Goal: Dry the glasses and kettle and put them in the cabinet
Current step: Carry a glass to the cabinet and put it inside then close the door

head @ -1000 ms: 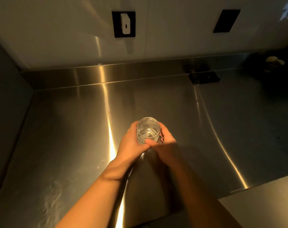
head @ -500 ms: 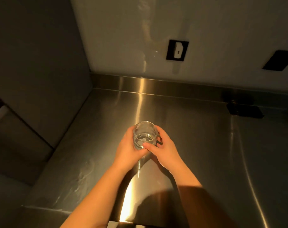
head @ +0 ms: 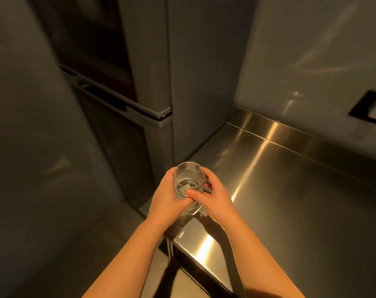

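Note:
A clear drinking glass [head: 188, 179] is held upright in the middle of the view, its open mouth toward the camera. My left hand [head: 166, 198] wraps around its left side. My right hand [head: 214, 197] grips its right side, with the thumb laid across the front of the glass. The glass hovers over the left end of the steel counter [head: 290, 190]. No kettle or cloth is in view.
A tall grey fridge-like unit [head: 144, 112] with a horizontal door seam stands left of the counter. A dark panel [head: 32, 147] fills the far left. A wall socket [head: 372, 108] sits on the back wall at right.
The view has swung left: the counter slid to the right and the tall grey unit came into sight. Both hands keep the same hold on the glass.

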{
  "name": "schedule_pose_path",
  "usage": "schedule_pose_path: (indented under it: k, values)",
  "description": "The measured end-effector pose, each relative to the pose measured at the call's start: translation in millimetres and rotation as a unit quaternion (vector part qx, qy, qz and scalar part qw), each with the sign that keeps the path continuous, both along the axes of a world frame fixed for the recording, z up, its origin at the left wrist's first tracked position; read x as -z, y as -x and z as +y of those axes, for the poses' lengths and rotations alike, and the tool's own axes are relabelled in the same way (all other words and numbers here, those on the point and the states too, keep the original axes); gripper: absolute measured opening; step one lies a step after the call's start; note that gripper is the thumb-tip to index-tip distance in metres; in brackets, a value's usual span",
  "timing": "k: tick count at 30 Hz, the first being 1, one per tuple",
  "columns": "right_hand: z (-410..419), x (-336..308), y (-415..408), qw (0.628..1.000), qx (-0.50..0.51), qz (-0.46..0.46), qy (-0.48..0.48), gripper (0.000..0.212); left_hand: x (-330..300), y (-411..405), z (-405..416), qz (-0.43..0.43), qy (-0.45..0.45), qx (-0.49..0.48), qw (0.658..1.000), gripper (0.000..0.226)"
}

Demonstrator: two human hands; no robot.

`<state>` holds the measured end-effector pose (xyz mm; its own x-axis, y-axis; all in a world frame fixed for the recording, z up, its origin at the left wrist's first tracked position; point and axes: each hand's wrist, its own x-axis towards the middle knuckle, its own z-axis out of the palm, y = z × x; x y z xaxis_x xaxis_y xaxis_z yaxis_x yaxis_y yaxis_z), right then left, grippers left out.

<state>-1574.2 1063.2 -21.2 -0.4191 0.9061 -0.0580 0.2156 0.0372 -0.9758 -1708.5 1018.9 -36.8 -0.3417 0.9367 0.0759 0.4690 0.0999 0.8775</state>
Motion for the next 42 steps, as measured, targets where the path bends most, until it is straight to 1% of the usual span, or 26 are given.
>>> schedule_pose_path:
  k: [4, 7, 11, 14, 21, 24, 27, 31, 35, 40, 42]
  values:
    - [-10.7, -5.8, 58.2, 0.998, -0.057, -0.020, -0.018, 0.062, -3.4, 54.2, -25.4, -0.011, 0.000, -0.052, 0.999, 0.072]
    - [-20.0, -10.7, 102.6, 0.994, -0.099, -0.021, -0.030, 0.064, -1.7, 99.8, -43.9, -0.019, 0.005, -0.087, 0.996, 0.080]
    - [-36.9, -14.4, 166.0, 0.991, -0.128, -0.016, -0.042, 0.068, -3.5, 161.5, -69.3, -0.016, -0.005, -0.114, 0.993, 0.078]
    - [-52.9, -19.5, 214.4, 0.989, -0.139, -0.002, -0.048, 0.070, -6.5, 210.9, -86.0, -0.019, -0.010, -0.134, 0.991, 0.081]
    - [-76.9, -34.9, 314.4, 0.987, -0.151, 0.013, -0.063, 0.068, -13.8, 314.3, -110.0, -0.032, -0.064, -0.140, 0.988, 0.079]
    - [-78.9, -41.4, 345.8, 0.986, -0.151, 0.020, -0.062, 0.067, -22.6, 349.1, -111.2, -0.043, -0.071, -0.123, 0.989, 0.083]
    - [-75.8, -50.9, 367.7, 0.986, -0.153, 0.024, -0.062, 0.066, -36.2, 374.6, -108.6, -0.052, -0.074, -0.093, 0.992, 0.088]
    - [-65.8, -64.4, 390.0, 0.986, -0.154, 0.030, -0.058, 0.061, -52.9, 400.4, -95.4, -0.056, -0.086, -0.067, 0.992, 0.086]
    - [-47.3, -72.7, 409.8, 0.987, -0.147, 0.028, -0.061, 0.063, -60.8, 420.6, -72.2, -0.069, -0.098, -0.061, 0.991, 0.085]
    - [-7.3, -80.3, 432.2, 0.987, -0.145, 0.044, -0.054, 0.058, -71.2, 440.0, -30.3, -0.086, -0.102, -0.062, 0.989, 0.086]
    - [13.2, -80.7, 442.4, 0.989, -0.133, 0.055, -0.046, 0.063, -71.9, 450.2, -10.6, -0.092, -0.108, -0.075, 0.987, 0.088]
